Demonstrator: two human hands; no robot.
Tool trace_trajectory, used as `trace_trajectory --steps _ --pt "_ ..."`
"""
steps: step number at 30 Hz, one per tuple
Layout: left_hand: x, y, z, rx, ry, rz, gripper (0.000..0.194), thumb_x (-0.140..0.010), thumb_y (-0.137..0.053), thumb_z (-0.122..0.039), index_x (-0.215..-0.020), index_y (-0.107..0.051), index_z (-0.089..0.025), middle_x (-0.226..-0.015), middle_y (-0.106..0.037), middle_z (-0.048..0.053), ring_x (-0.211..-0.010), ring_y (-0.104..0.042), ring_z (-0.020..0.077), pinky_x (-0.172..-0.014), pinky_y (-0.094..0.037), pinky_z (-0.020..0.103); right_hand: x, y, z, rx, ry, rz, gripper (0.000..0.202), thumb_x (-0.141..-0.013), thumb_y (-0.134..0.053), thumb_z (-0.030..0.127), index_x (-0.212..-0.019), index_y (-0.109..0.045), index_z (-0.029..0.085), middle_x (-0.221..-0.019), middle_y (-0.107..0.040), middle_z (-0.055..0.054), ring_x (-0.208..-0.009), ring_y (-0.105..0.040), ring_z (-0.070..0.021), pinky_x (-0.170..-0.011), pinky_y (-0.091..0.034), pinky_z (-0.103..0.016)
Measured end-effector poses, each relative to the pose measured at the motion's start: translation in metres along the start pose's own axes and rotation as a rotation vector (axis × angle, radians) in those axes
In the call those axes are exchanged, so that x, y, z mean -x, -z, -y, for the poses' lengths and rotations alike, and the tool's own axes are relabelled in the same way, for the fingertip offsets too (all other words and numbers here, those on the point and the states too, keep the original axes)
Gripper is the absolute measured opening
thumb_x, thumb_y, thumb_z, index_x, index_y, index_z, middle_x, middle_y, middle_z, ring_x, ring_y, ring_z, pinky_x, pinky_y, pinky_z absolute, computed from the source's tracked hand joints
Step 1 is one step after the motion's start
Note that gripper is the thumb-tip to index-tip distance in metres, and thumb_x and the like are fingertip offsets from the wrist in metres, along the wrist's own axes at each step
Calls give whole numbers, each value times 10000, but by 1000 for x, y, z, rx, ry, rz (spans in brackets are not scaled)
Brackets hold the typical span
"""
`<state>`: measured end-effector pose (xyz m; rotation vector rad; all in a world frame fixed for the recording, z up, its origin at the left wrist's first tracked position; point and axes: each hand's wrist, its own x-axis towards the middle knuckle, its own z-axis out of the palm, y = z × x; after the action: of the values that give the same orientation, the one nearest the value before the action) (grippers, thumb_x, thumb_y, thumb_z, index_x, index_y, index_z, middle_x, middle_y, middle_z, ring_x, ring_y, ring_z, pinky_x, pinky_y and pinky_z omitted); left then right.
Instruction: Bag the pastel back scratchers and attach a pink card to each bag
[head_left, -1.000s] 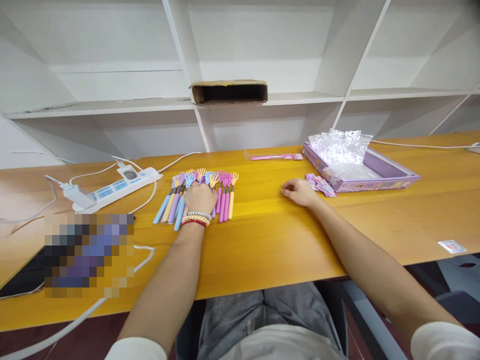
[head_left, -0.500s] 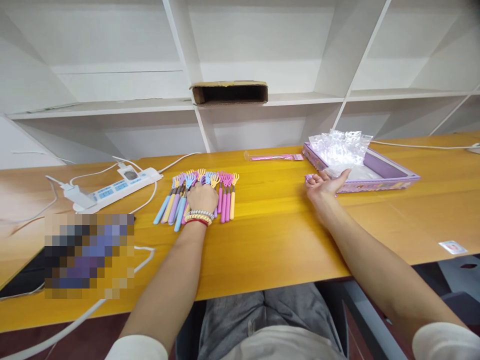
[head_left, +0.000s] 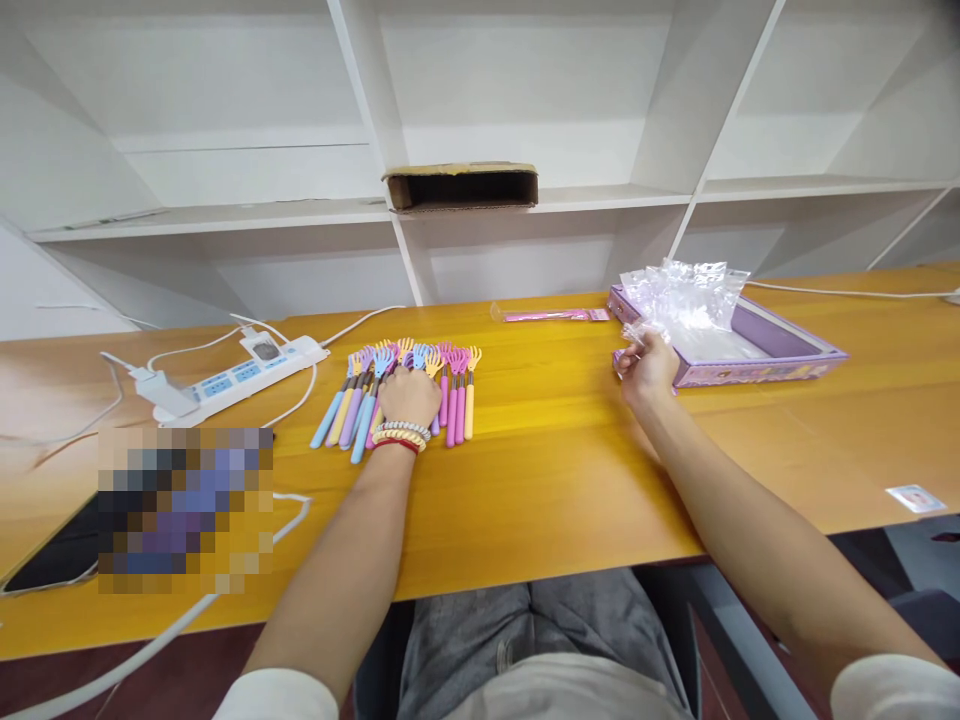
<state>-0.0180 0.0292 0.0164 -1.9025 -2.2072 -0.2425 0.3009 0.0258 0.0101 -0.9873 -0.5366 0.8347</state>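
Small hand-shaped back scratchers [head_left: 365, 405] with blue, yellow, purple and pink handles lie side by side on the table. My left hand [head_left: 410, 396], with beaded and red bands at the wrist, rests on the middle of this row. Its fingers are bent down out of sight, so what they grip is hidden. At the near left corner of a purple tray [head_left: 757, 372], my right hand [head_left: 649, 372] is closed, pinching a clear plastic bag [head_left: 643, 330]. More clear bags [head_left: 686, 295] stand and lie inside the tray.
A pink item in a clear sleeve [head_left: 555, 315] lies near the table's back. To the left are a white power strip [head_left: 244, 380] with plugs and cables, and a dark phone-like slab [head_left: 56, 550] beside a blurred patch. Shelves with a cardboard box [head_left: 461, 188] rise behind.
My right hand has turned from an open palm to closed fingers, now holding a clear plastic bag at the tray's corner. My left hand stays on the back scratchers. The view shifts slightly.
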Motion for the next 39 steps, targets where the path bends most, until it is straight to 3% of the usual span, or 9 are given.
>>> trace_trajectory --steps 3,10,14,16,21,25,30,34,39 --pt "0 -1 1 10 -4 -5 415 -814 -371 -317 -922 -679 -61 -976 -601 208 -943 -567 316 -788 -432 396 18 -10 -6 77 127 159 205 -680 -583 331 -821 -528 193 -474 -473 80 -347 -403 -52 -334 -281 -163" --pt "-2 6 3 169 -7 -65 404 -807 -334 -309 -877 -653 -73 -970 -607 206 -910 -576 304 -779 -430 388 48 -21 -22 364 -107 600 269 -605 -632 259 -836 -573 135 -464 -541 37 -344 -405 -65 -349 -269 -186" --pt "-2 12 0 423 -48 -22 347 -810 -328 -334 -644 -575 -156 -731 -617 116 -746 -571 239 -667 -409 325 51 -20 -24 473 -85 692 685 -602 -610 201 -1243 -376 145 -467 -540 79 -338 -377 -79 -367 -269 -194" --pt "0 13 -3 576 -27 5 351 -816 -314 -341 -560 -493 -181 -592 -565 67 -624 -532 201 -575 -368 298 51 -18 -21 572 -53 746 759 -637 -588 210 -1331 -287 153 -477 -548 75 -347 -384 -86 -382 -277 -200" --pt "10 13 -14 974 61 103 284 -781 -376 -334 -535 -389 -194 -446 -416 -8 -444 -424 134 -439 -271 255 53 -15 -10 1016 148 852 441 -760 -541 456 -1091 -586 167 -515 -560 18 -431 -457 -102 -472 -322 -226" --pt "17 12 -28 1248 44 164 235 -746 -448 -314 -559 -374 -193 -437 -367 -46 -384 -349 90 -399 -243 222 54 -13 -1 1177 324 981 448 -806 -443 577 -889 -667 198 -608 -576 6 -518 -462 -103 -524 -305 -232" --pt "28 7 -47 1541 -11 310 204 -746 -479 -280 -591 -392 -181 -454 -417 -57 -362 -339 57 -370 -230 187 53 -10 3 1211 372 1089 537 -834 -376 593 -558 -537 162 -480 -393 32 -481 -339 -84 -501 -229 -238" --pt "39 7 -58 1634 -44 400 204 -771 -477 -272 -607 -404 -175 -458 -456 -47 -357 -385 54 -364 -250 177 56 -12 -1 1097 389 1035 520 -841 -378 578 -569 -501 153 -515 -371 37 -502 -321 -79 -508 -232 -234" --pt "50 12 -66 1750 -118 488 191 -796 -505 -283 -669 -421 -168 -531 -527 -26 -407 -457 60 -413 -335 185 66 -18 -2 899 308 1122 483 -806 -460 563 -665 -611 127 -534 -424 26 -520 -346 -83 -500 -250 -227"
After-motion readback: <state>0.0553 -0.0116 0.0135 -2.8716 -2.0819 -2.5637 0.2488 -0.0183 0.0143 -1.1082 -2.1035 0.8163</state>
